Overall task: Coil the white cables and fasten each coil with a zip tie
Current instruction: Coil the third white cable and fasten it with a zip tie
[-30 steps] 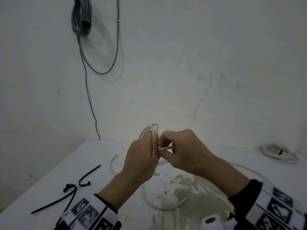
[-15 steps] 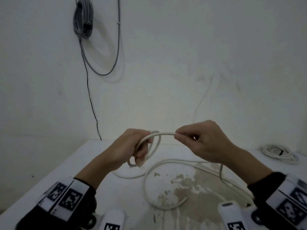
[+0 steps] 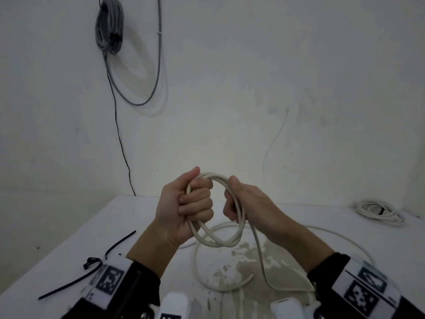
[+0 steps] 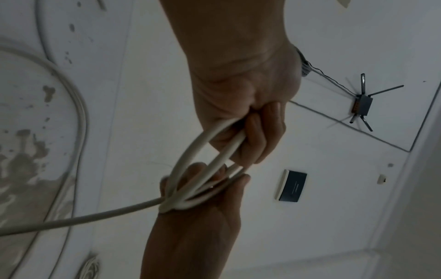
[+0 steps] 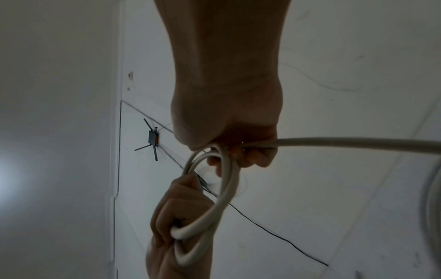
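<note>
A white cable coil [image 3: 216,241] of a few loops hangs upright between my two hands above the table. My left hand [image 3: 195,201] grips the coil's left side in a fist, thumb on top. My right hand [image 3: 232,203] curls its fingers round the coil's right side. The left wrist view shows the coil [image 4: 190,156] running from my left hand [image 4: 257,132] down to my right hand [image 4: 198,207]. In the right wrist view the cable's free length [image 5: 358,144] leaves my right hand [image 5: 238,151] to the right. Loose cable [image 3: 199,261] lies curved on the table below.
Black zip ties [image 3: 92,264] lie on the white table [image 3: 115,217] at the left. A coiled white cable [image 3: 379,211] sits at the back right by the wall. A grey cable bundle [image 3: 109,24] hangs on the wall at the upper left.
My right hand has swung back in to the left hand, laying another loop onto the coil. My left hand has closed into a fist round the loops.
</note>
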The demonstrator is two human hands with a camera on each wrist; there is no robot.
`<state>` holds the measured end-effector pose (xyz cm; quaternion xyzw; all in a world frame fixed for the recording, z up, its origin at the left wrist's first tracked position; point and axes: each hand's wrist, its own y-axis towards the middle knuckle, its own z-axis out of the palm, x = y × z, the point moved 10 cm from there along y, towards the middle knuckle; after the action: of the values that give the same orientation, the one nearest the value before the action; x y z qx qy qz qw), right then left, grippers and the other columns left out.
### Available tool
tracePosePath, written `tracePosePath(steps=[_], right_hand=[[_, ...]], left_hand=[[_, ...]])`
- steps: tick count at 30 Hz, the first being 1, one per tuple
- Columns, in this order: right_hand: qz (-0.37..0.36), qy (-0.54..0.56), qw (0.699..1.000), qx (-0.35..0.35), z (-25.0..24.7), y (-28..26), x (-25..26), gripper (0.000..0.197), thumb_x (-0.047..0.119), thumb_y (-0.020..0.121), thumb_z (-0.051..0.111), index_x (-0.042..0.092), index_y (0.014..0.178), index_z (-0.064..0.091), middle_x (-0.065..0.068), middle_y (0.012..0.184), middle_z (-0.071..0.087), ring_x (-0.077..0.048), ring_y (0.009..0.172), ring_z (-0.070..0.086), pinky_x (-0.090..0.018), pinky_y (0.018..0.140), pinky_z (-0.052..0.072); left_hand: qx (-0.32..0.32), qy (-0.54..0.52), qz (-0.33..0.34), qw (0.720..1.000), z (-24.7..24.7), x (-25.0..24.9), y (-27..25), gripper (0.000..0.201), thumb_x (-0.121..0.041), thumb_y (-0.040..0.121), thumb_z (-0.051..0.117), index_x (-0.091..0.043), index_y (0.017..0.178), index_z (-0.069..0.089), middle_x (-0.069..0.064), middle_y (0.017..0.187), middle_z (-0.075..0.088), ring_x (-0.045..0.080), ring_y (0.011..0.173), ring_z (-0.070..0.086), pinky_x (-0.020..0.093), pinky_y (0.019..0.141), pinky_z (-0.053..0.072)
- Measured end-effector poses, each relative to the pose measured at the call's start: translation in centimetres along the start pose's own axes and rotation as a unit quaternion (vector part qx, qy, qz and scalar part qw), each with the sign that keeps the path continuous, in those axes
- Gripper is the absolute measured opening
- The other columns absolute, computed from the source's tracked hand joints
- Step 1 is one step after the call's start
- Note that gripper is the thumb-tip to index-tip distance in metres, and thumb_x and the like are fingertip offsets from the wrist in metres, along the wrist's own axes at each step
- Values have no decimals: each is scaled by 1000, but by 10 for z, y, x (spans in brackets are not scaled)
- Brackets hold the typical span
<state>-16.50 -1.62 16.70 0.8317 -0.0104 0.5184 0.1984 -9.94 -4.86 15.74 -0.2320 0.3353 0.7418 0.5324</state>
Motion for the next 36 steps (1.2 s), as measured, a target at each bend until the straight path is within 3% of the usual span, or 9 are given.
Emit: tracePosePath(steps=[3,7,9,14,20,25,28,31,36], right_hand=[[41,139,989,-11,7,1,-12,40,39,100,29,15,71,44,1,57,52,-15,62,52,-33,66,44],[119,386,915,-2,18,-4,-23,46,42,98,34,14,62,39,3,42,26,-11,32,26,-21,38,27],[110,413,903,-43,9,-3,-23,41,31,95,39,13,59,37,5,38,22,-7,30,17,-18,33,18],[88,377,913,-127,-9,2,-22,42,29,96,44,15,57,38,7,37,21,-8,31,14,-14,34,16],[69,365,918,-136,-11,1,-14,41,28,97,45,15,58,37,6,39,20,-8,33,13,-14,35,16],[5,211,968,-136,-14,-2,0,41,25,98,43,13,61,34,5,43,22,-9,35,16,-16,38,17],[-39,48,989,-135,-19,-4,10,41,26,98,44,6,63,36,-1,52,23,-11,40,20,-20,40,20],[-41,-60,989,-128,-25,-3,12,41,28,96,45,7,62,39,1,51,26,-11,42,23,-22,42,23],[23,29,998,-44,-19,-4,-8,40,35,99,38,11,71,53,3,48,33,-10,41,29,-20,41,30]], left_hand=[[-21,20,27,999,-5,-7,0,30,-24,98,36,-6,77,49,1,48,36,13,42,35,25,48,26],[-15,50,9,999,-4,-4,5,29,-25,95,46,-5,74,53,-4,44,33,12,37,44,21,43,36],[-91,112,6,990,-16,-3,4,33,-33,90,48,-9,67,53,-7,42,31,9,37,43,19,42,40],[-128,127,52,982,-12,-9,4,40,-43,91,41,-7,82,54,-3,53,38,11,50,48,23,54,48],[38,-71,42,996,2,0,3,45,-31,95,48,11,111,55,6,68,55,20,72,59,33,70,49],[-35,-50,40,997,-5,3,11,36,-38,89,47,-6,77,59,-5,51,43,5,36,44,17,36,31],[-152,53,40,986,-18,-2,12,39,-43,86,47,-15,59,46,-9,39,26,4,27,25,18,37,15],[-196,132,25,971,-24,-1,10,46,-46,86,48,-18,51,35,-8,39,19,6,29,19,19,35,17],[-200,144,51,968,-17,-1,7,45,-34,94,40,-20,52,32,-10,36,20,9,38,6,16,33,14]])
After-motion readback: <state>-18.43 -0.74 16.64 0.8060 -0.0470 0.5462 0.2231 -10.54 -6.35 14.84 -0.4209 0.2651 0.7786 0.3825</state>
